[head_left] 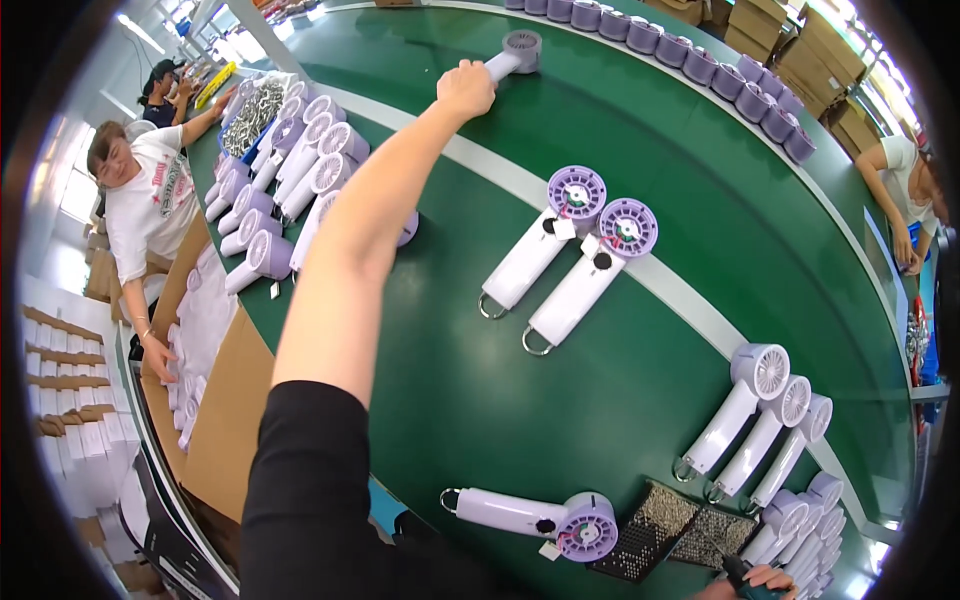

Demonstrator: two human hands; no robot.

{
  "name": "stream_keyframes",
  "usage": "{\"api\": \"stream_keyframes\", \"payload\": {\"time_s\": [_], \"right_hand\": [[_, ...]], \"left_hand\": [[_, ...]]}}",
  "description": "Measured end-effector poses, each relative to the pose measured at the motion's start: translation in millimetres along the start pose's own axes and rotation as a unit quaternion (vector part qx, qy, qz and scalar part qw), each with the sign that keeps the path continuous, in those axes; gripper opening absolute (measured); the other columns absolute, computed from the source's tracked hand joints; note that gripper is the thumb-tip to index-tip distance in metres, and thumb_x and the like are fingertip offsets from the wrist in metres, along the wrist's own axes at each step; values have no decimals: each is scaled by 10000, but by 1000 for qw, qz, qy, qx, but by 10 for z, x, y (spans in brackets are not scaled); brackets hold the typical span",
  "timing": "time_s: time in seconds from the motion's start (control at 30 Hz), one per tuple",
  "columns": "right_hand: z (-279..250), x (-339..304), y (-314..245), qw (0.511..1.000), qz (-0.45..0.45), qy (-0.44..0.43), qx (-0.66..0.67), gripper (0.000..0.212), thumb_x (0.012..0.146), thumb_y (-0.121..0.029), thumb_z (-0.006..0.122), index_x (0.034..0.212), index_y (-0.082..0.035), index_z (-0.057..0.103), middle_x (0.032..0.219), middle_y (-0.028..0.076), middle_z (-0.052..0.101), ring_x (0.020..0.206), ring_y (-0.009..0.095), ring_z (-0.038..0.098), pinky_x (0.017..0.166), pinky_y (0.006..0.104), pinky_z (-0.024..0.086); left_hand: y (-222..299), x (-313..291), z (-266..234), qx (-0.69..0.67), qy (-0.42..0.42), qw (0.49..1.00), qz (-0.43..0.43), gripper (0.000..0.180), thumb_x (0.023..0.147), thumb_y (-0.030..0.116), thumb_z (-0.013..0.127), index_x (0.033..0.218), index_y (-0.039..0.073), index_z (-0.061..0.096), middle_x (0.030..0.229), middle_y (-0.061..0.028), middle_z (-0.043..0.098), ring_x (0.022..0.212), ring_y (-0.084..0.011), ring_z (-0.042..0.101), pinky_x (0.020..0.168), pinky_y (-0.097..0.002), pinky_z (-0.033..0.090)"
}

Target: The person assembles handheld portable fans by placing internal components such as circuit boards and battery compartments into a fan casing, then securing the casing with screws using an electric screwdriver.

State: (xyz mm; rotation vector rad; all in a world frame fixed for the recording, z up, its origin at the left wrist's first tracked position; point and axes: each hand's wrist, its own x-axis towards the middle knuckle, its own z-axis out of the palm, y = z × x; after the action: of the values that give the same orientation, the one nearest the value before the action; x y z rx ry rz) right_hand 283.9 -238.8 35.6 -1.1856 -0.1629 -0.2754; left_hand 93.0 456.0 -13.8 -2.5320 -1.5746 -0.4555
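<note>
My left hand [467, 90] is stretched far across the green table, closed round the handle of a handheld fan [521, 50] with a purple-grey head. At the lower right edge my right hand [772, 578] is closed round a dark power screwdriver [742, 572], partly cut off by the picture's edge. Its tip points at a black perforated screw tray [640, 530] holding many small screws. Beside the tray lies an opened white and purple fan [512, 512], its wiring showing. Two more opened fans [528, 258] [580, 300] lie mid-table with wires and small white connectors exposed.
Three fans with grilles [722, 425] lie at the right, with more stacked behind. A pile of fans [265, 250] and a blue bin of metal parts [255, 118] stand left, near a person reaching into a carton [215, 440]. Purple rings [670, 50] line the far side. Another person sits right.
</note>
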Motion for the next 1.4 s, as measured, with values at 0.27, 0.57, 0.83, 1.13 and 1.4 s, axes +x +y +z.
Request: {"api": "stream_keyframes", "payload": {"time_s": [0.27, 0.57, 0.83, 1.13, 1.4], "right_hand": [[107, -150, -211, 998, -6, -45, 38, 302, 927, -415, 455, 860, -133, 540, 677, 8, 490, 410, 124, 383, 364, 239, 279], [10, -401, -480, 983, -30, -132, 127, 247, 966, -222, 433, 789, -55, 389, 708, 38, 383, 515, 115, 364, 504, 266, 322], [245, -630, -771, 951, -33, -231, 205, 245, 956, -244, 442, 969, -3, 482, 704, 52, 394, 446, 128, 356, 384, 274, 302], [725, -1036, -889, 917, -48, -367, 149, 260, 939, -269, 448, 1036, -28, 454, 719, 75, 423, 435, 165, 396, 378, 327, 376], [837, -1110, -779, 885, -49, -437, 157, 325, 938, -282, 457, 1087, 6, 440, 744, 89, 454, 443, 175, 455, 382, 321, 438]], "left_hand": [[-117, -1577, -1712, -153, 98, 980, 75, 495, 896, 384, 604, 1201, -2, 556, 1096, -203, 624, 977, -354, 617, 836, -426, 482], [-321, -4060, -2118, -113, -14, 993, 31, 488, 896, 211, 624, 1339, 69, 478, 1002, -148, 567, 802, -336, 580, 702, -405, 475], [-356, -4192, -1603, -34, 5, 997, 73, 451, 904, 216, 599, 1295, 13, 504, 1018, -231, 605, 865, -407, 611, 732, -470, 489], [480, -4230, -1992, -115, 39, 984, 128, 494, 854, 181, 683, 1324, 136, 536, 1157, -160, 541, 1030, -338, 548, 853, -411, 455], [1269, -4490, -1804, -371, -274, 824, 329, 629, 748, 103, 725, 1339, 167, 520, 1062, -165, 526, 929, -319, 529, 807, -402, 457]]}}
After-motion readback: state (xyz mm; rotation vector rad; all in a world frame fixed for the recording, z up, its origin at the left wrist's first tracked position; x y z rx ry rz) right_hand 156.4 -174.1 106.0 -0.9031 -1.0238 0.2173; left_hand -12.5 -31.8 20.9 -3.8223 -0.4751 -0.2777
